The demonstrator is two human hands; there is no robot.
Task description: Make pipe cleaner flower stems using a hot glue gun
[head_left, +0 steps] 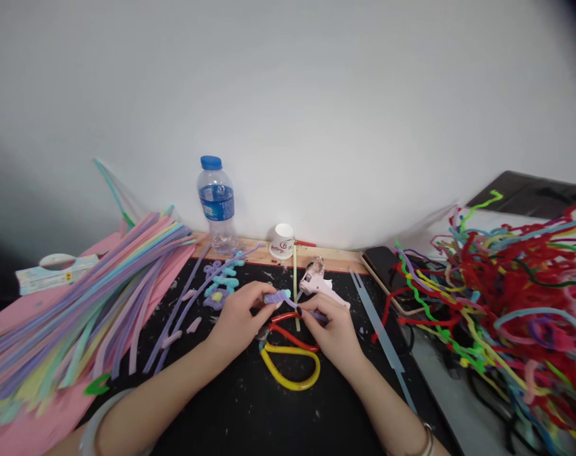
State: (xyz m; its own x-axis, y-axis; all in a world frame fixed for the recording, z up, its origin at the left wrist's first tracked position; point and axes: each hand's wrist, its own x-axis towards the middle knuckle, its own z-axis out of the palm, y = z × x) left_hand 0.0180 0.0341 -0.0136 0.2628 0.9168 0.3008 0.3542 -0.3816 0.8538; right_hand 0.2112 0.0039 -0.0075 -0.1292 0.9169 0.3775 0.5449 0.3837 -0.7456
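My left hand (244, 310) pinches a small coiled purple piece (277, 296) with a teal end. A purple stem runs from that piece to my right hand (326, 320), whose fingertips are closed on it. Just below the hands, scissors with red and yellow handles (292, 384) lie on the black mat (269, 430). Behind my right hand rests a pale pink glue gun (323, 288). Teal and purple fuzzy shapes (226, 275) lie beyond my left hand, beside loose purple stems (186, 304).
A water bottle (216, 206) and a paper cup (283, 241) stand by the wall. Pastel stems (126, 285) cover the left side. Tangled colourful stems (520, 304) fill the right, near a phone (387, 272) and translucent glue sticks (378, 323).
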